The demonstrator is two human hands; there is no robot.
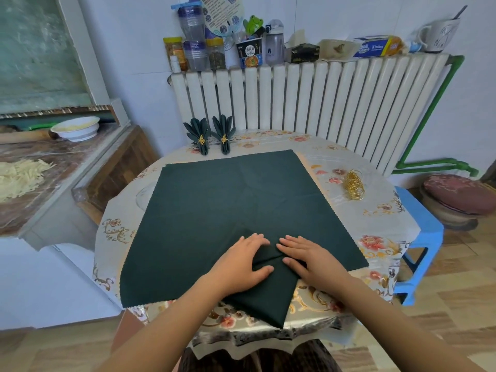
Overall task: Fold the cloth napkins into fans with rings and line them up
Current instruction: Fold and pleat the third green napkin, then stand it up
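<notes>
The person is at the start of a new fold: a dark green cloth napkin (230, 210) lies spread over the table (375, 218), and its near corner is turned up into a folded flap that lies under both hands. The left hand (245, 260) rests flat on the flap's left side, fingers straight and thumb spread, pressing rather than gripping. The right hand (308, 257) lies just beside it, also flat with straight fingers, holding nothing and pressing the crease. Far beyond the hands, at the table's back edge, two finished napkin fans (212, 134) stand side by side, each cinched by a gold ring. A heap of spare gold rings (354, 185) waits beyond the right hand, well apart from it. This looks like the first pleat or base fold of the third napkin. The next move probably calls for running the crease flat outward, then gathering even accordion pleats across the cloth.
</notes>
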